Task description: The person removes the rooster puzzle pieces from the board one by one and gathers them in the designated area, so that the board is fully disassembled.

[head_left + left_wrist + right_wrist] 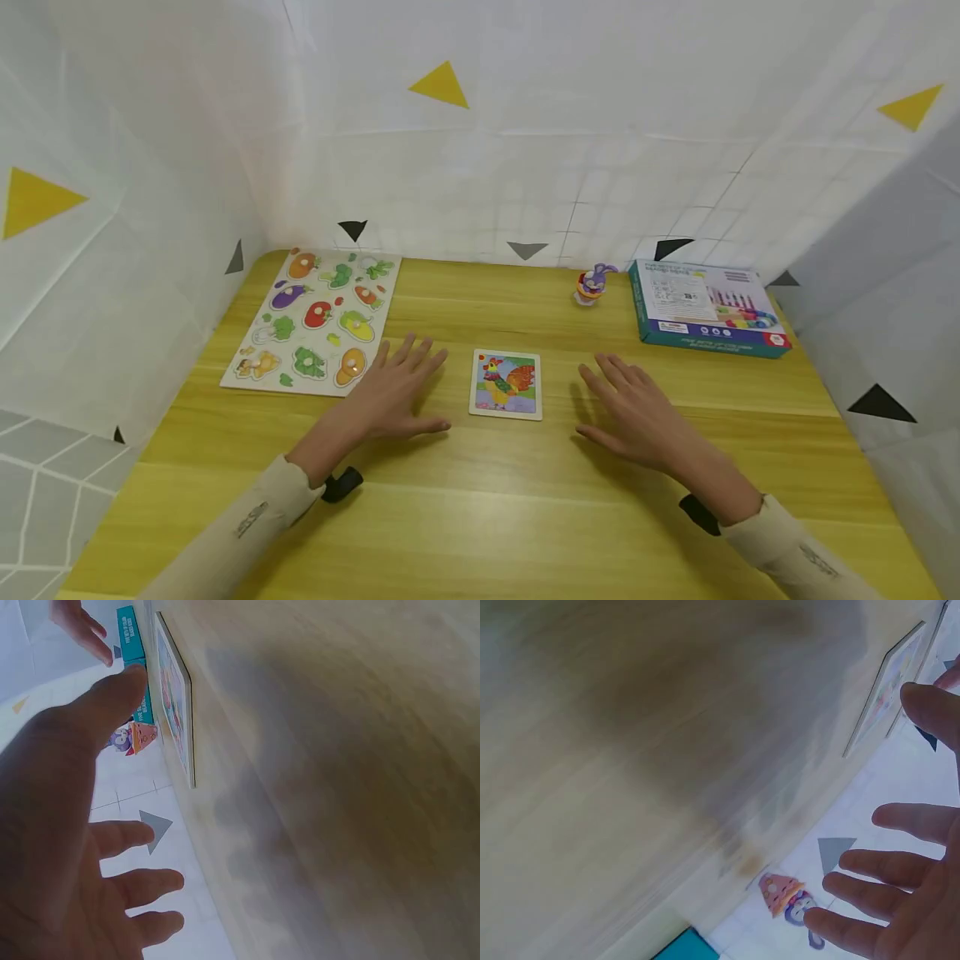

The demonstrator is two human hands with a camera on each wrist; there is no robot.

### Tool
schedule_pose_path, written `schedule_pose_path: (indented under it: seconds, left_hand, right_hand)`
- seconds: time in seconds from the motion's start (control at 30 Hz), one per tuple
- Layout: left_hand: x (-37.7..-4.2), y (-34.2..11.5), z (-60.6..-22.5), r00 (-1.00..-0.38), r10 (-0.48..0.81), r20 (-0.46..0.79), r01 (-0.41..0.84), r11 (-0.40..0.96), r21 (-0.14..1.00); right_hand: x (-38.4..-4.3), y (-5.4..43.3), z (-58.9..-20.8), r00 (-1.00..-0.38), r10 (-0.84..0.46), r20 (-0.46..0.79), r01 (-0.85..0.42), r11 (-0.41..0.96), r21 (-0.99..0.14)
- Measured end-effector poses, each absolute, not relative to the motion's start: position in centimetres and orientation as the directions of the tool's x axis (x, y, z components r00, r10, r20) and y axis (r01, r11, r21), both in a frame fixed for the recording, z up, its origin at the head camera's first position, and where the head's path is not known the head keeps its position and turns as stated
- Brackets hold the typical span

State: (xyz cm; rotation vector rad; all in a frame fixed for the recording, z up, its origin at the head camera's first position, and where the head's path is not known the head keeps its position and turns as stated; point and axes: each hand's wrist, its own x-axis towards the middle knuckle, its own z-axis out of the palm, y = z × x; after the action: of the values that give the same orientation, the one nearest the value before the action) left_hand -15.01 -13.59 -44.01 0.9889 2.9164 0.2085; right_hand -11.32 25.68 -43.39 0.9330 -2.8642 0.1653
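A small square rooster puzzle [506, 383] lies flat on the wooden table [480, 500], between my two hands. My left hand [397, 392] hovers just left of it, fingers straight and spread, holding nothing. My right hand [630, 408] hovers just right of it, fingers also spread and empty. In the left wrist view the rooster puzzle [174, 705] shows edge-on beyond my left hand's thumb [105, 697]. The right wrist view shows my right hand's fingers [900, 870] spread above the table, with the rooster puzzle [885, 697] off to the side.
A vegetable peg puzzle board [315, 321] lies at the table's far left. A teal box [705, 308] sits at the far right, and a small purple toy figure [592, 285] stands beside it. White sheeted walls enclose the table on three sides.
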Motion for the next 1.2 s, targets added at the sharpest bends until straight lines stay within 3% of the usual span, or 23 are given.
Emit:
schedule_pose_path:
  seconds: [0.37,1.2]
  left_hand:
    - [-16.0,-12.1,-44.2,-0.771,0.636,-0.037,0.615,0.759,0.214]
    - [-18.3,-9.6,-45.4,-0.763,0.632,-0.132,0.588,0.765,0.263]
  right_hand:
    - [-13.2,22.5,-42.7,-0.821,-0.538,0.192,-0.571,0.79,-0.223]
    - [-17.4,15.6,-42.7,-0.776,-0.619,0.124,-0.622,0.715,-0.319]
